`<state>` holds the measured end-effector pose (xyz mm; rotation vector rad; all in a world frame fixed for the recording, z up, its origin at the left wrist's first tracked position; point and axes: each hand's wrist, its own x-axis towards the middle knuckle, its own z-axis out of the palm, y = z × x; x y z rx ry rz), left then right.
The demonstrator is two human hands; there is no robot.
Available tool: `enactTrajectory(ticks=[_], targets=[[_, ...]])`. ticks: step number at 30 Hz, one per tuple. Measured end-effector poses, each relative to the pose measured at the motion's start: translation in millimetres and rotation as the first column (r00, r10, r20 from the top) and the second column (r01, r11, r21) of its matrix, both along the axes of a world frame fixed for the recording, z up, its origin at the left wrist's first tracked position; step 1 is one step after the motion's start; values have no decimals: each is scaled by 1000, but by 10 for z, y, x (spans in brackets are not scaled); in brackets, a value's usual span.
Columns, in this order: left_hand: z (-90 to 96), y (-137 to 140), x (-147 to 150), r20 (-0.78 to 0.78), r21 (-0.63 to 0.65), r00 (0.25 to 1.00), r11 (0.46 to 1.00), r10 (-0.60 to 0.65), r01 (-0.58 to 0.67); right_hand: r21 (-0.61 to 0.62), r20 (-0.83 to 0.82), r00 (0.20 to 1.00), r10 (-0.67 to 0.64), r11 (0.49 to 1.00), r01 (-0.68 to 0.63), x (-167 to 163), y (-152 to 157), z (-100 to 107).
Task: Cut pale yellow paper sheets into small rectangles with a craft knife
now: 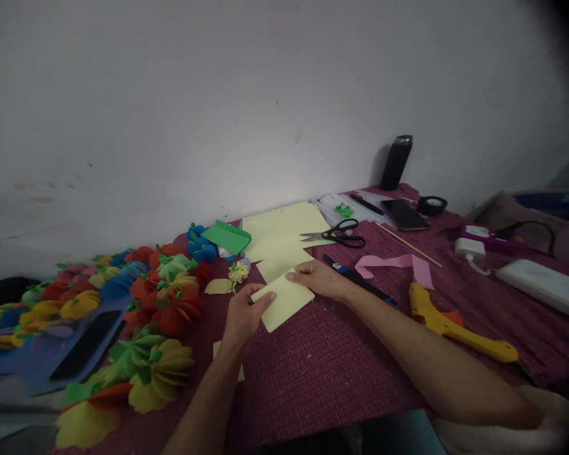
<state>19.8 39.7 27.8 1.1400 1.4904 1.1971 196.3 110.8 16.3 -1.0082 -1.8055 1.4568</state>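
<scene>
The left hand (241,316) and the right hand (321,279) are near each other, each pinching the yellow paper piece (284,308) between thumb and fingers. The piece sits mid-view over the near part of the table (313,385), its lower corner free; whether it is one layer or folded, I cannot tell.

The likeliest trouble is a skewed crease or a small tear, which would come from one thumb pressing or pulling harder than the other. Just beside the left hand is a curled yellow paper bunch (238,272), which a careless knuckle could flatten. Beyond the right hand, the black-handled scissors (330,235) lie with blades parted over the large yellow sheet (284,224); a forward reach without looking could meet the tips or drag the sheet. The yellow glue gun (434,313) rests near the right forearm, nozzle close to the pink strip (389,261). Its heat cannot be seen, but if it is hot, a swing of that arm might mean a burn or a glue-stained strip.

No brand or lettering is legible: the black bottle (396,164), the phone (404,215) and the white adapter (470,249) show no readable marks at this size.
</scene>
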Motion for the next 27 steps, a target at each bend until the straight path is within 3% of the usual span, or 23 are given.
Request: enactTrajectory(ticks=[4,10,27], targets=[[31,-9,11,12,-10,1000,1000,-5,5,20,32,999,-8,1000,7,4,-2,5],[79,-34,-10,211,-106,970,984,-119,143,63,68,993,99,993,-103,3,-43,13],[-15,-37,41,30,-81,989,986,-145,147,41,76,983,169,984,-172,-25,-49,-17]])
